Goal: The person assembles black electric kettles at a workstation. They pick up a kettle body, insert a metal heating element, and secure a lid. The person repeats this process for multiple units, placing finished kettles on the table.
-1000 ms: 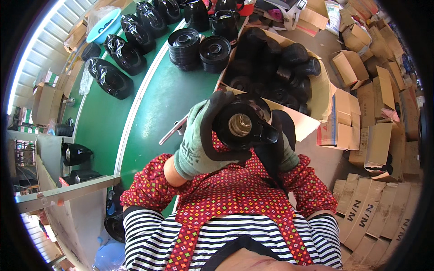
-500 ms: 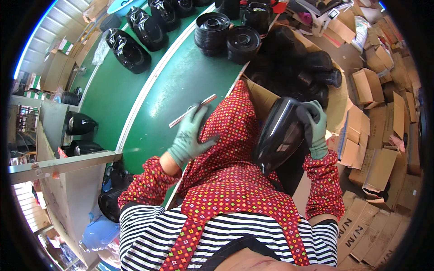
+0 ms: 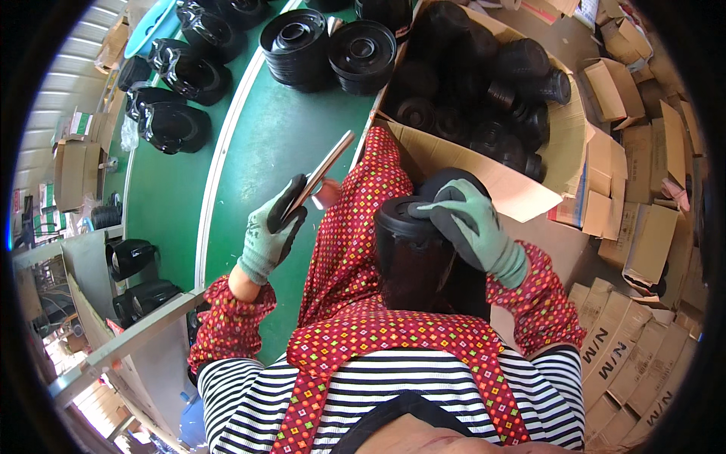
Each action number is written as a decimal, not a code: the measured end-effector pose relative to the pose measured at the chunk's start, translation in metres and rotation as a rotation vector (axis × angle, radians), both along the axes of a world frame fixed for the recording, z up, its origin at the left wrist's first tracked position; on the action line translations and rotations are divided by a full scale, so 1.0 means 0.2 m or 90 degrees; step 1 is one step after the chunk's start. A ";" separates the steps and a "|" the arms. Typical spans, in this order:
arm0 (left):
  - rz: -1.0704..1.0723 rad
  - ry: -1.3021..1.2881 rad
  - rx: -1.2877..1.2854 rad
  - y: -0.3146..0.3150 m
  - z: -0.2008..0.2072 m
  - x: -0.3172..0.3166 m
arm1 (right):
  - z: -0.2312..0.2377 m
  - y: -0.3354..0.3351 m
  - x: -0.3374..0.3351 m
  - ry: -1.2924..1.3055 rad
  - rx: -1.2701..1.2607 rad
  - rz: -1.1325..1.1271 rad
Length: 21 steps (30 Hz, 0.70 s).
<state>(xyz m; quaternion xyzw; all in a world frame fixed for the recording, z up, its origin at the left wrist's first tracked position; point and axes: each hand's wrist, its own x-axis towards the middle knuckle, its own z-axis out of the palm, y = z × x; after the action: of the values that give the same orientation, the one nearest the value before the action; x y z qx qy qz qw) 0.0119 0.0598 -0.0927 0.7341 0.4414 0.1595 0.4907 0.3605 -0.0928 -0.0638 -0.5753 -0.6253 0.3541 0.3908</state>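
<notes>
I am looking down through the head camera at the dark vessel [image 3: 412, 261], which is standing just above the striped shirt [image 3: 412, 372] in this view, beside the patterned red apron [image 3: 344, 234], its round, ringed end facing up. The gloved right hand [image 3: 469, 227] is resting over that end and touching it, its fingers bending and lying close together; I am not managing to tell whether they are pinching it. Behind that hand a black shape [image 3: 448, 177] is showing (I am not making out what it is). Well to the left, the gloved left hand [image 3: 274, 227] is pinching a slim metal tool [image 3: 325, 164] between thumb and fingers, and the tool is slanting up to the right over the green surface [image 3: 246, 170]. Farther out, two stacks of black discs [image 3: 293, 60] are standing side by side on that surface, while glossy black vessels [image 3: 174, 127] are standing to their left. Right of the stacks, an open cardboard box [image 3: 484, 170] is holding a jumble of black parts [image 3: 495, 94]. Other cartons [image 3: 611, 89] are lying along the right side, and a light blue basin [image 3: 151, 29] is showing at the upper left.
</notes>
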 end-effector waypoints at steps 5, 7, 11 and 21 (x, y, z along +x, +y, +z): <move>-0.163 0.003 0.192 0.02 0.36 0.32 | 0.15 0.31 0.09 -0.141 0.304 0.034; -0.220 0.104 0.131 0.03 0.58 0.48 | 0.21 0.46 0.12 -0.271 0.343 0.079; -0.340 -0.074 0.008 0.14 0.69 0.64 | -0.19 0.61 0.19 -0.061 0.279 0.149; -0.565 -0.210 0.174 0.04 0.41 1.08 | -0.56 0.62 0.09 0.413 0.240 0.249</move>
<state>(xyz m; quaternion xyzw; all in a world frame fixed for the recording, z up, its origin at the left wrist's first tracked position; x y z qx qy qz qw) 0.2288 0.0681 -0.0107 0.8739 -0.0224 0.1056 0.4740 0.3788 0.0308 -0.1758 -0.2230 -0.6213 0.4638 0.5909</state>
